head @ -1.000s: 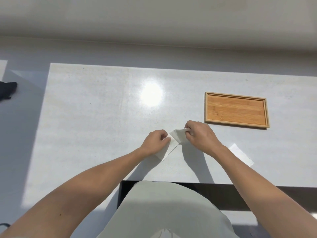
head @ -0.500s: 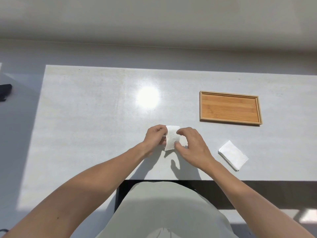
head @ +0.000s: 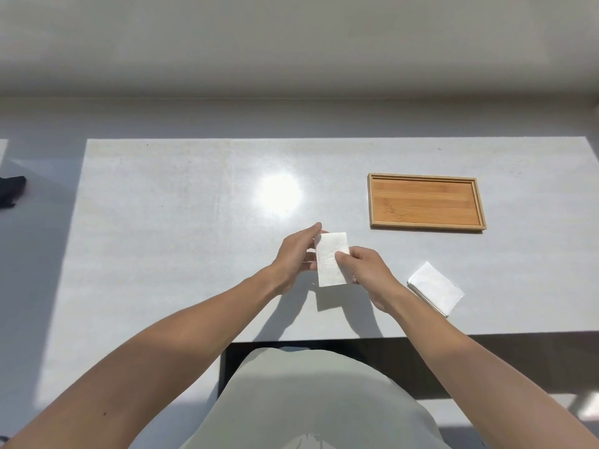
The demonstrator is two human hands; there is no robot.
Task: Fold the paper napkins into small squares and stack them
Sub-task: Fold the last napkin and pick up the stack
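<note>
A white paper napkin (head: 330, 256), folded to a narrow rectangle, is held up just above the grey table (head: 181, 228) near its front middle. My left hand (head: 296, 256) holds its left edge, fingers partly behind the paper. My right hand (head: 366, 270) pinches its right edge with thumb on top. The napkin casts a shadow on the table below. A small pile of white napkins (head: 436, 288) lies flat to the right of my right hand, near the front edge.
An empty bamboo tray (head: 478, 202) sits at the back right of the table. A dark object (head: 11, 191) lies off the table at the far left. The table's front edge runs just below my forearms.
The napkin went from a partly folded, angled shape to a flat upright rectangle. Both hands shifted to its side edges and lifted it a little.
</note>
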